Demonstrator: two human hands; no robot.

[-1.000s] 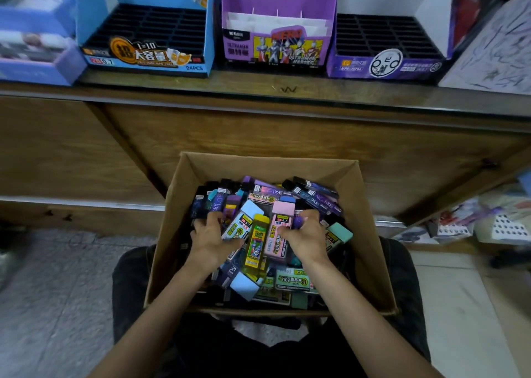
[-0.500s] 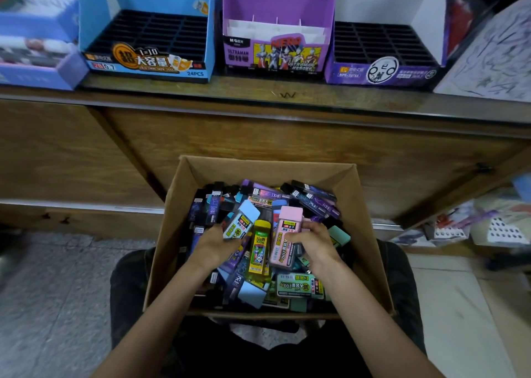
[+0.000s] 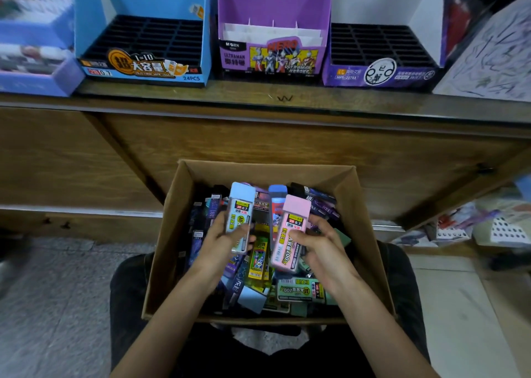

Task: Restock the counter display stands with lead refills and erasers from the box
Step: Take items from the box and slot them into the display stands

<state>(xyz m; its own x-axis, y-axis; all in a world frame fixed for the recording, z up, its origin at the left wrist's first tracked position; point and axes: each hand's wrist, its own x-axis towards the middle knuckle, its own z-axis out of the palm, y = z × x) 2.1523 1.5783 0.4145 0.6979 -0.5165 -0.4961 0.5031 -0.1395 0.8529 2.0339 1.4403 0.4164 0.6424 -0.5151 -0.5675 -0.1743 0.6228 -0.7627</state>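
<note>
A cardboard box [image 3: 169, 251] on my lap is full of mixed lead refill cases and erasers. My left hand [image 3: 218, 242] grips a blue-capped lead refill case [image 3: 240, 214], held upright just above the pile. My right hand [image 3: 319, 242] grips a pink-capped lead refill case [image 3: 288, 239], also upright. On the counter above stand three displays: a blue stand [image 3: 143, 47] with empty black slots, a purple stand [image 3: 273, 47] with white dividers, and a purple-and-white stand [image 3: 382, 53] with empty black slots.
The wooden counter [image 3: 258, 104] runs across above a brown cabinet front. A lilac box [image 3: 37, 67] sits at the far left of the counter, and a scribbled white sheet [image 3: 494, 55] at the far right. Loose packets [image 3: 482, 222] lie on a low shelf to the right.
Both hands have come up out of the pile, each lifting a refill case: the blue-capped one in the left, the pink-capped one in the right.
</note>
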